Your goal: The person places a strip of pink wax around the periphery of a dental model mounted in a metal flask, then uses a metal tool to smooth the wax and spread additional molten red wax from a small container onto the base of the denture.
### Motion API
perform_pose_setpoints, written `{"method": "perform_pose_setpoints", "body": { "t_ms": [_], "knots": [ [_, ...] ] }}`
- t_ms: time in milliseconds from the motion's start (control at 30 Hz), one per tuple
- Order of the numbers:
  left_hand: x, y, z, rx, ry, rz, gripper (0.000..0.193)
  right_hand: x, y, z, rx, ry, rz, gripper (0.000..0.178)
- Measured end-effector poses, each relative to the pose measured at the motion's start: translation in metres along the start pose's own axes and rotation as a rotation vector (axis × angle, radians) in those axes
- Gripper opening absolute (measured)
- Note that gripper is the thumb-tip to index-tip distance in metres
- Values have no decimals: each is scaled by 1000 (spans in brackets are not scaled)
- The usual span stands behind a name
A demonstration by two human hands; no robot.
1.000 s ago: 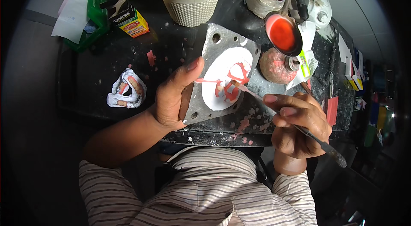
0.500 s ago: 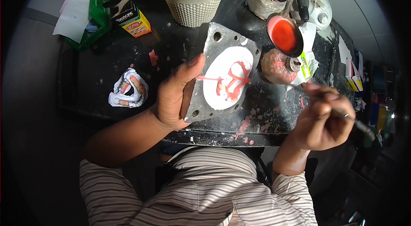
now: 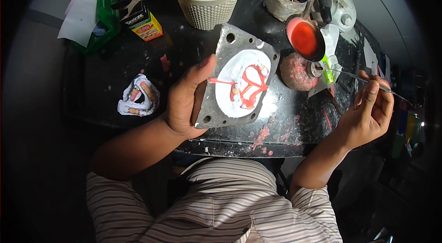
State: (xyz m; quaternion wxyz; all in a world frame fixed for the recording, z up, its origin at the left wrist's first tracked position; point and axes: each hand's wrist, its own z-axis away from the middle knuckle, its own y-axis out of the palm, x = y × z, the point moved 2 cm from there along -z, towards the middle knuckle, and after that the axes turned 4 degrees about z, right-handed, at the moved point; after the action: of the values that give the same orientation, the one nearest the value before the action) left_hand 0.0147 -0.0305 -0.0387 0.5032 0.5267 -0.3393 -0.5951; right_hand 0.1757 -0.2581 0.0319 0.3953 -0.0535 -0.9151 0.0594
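My left hand [image 3: 183, 100] grips a grey metal dental flask half [image 3: 243, 44] by its left side, thumb along the edge, tilted over the table's front. White plaster [image 3: 225, 98] fills its oval, carrying tooth-coloured pieces and red wax strips [image 3: 248, 101]. My right hand [image 3: 370, 116] pinches a thin metal wax carver [image 3: 358, 77]. Its tip points left, close to the metal nozzle of a round, wax-crusted spirit burner [image 3: 295, 73]; no flame can be made out. Behind the burner is a dark ladle-like pan [image 3: 304, 37] of red wax.
A plaster model with teeth [image 3: 139, 95] lies at left on the black table [image 3: 106, 72]. Farther back are a yellow-and-black box [image 3: 146, 26], green bin [image 3: 103, 31], woven basket [image 3: 207, 12] of tools, and plastic-wrapped container [image 3: 282, 3]. A dark-handled tool [image 3: 333, 101] lies right of the burner.
My right hand has moved right and slightly up, with the carver now steadier beside the burner's nozzle. The flask half in my left hand has shifted slightly left.
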Motion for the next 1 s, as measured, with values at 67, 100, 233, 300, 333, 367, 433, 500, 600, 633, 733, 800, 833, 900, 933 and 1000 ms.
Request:
{"method": "perform_pose_setpoints", "body": {
  "t_ms": [67, 100, 233, 300, 333, 367, 433, 500, 600, 633, 733, 800, 833, 900, 933, 1000],
  "knots": [
    [0, 1, 0, 6, 6, 20, 50, -1, 0, 0, -9, -1, -12, 11],
    [0, 1, -1, 6, 5, 18, 50, -1, 1, 1, -16, -2, -24, 11],
    [-1, 0, -2, -2, 13, 54, 51, -1, 2, 0, -49, -3, -17, 10],
    [0, -2, -2, -7, 9, 56, 51, 0, 2, 0, -62, 2, 8, 11],
    [0, -3, -2, -12, 9, 70, 52, -1, 0, 0, -64, 1, 11, 11],
    [0, -4, -2, -16, 9, 84, 53, -2, -3, -1, -36, -21, -84, 11],
    [-1, -2, -2, -22, -17, 74, 54, -3, -6, -1, -9, -46, -173, 12],
    [3, -1, -3, -27, -46, 65, 56, -1, -5, 0, -14, -118, -210, 13],
    [5, 1, -4, -17, -81, 94, 65, 4, 9, 5, 30, -126, -143, 14],
    [6, 3, -4, -13, -92, 96, 68, 5, 11, 6, 47, -109, -153, 15],
    [7, 7, -4, 2, -112, 90, 78, 6, 14, 8, 75, -64, -149, 15],
    [6, 8, -3, 34, -100, 63, 83, 7, 15, 9, 80, -58, -140, 15],
    [5, 7, -3, 65, -84, 39, 85, 8, 16, 10, 87, -51, -131, 14],
    [8, -2, -2, 168, -91, 75, 88, 8, 17, 10, 86, -63, -126, 13],
    [9, -3, -1, 271, -98, 112, 90, 8, 17, 10, 87, -74, -120, 13],
    [10, -1, 2, 256, -122, 92, 91, 8, 17, 10, 106, -71, -122, 13]
  ]
}}
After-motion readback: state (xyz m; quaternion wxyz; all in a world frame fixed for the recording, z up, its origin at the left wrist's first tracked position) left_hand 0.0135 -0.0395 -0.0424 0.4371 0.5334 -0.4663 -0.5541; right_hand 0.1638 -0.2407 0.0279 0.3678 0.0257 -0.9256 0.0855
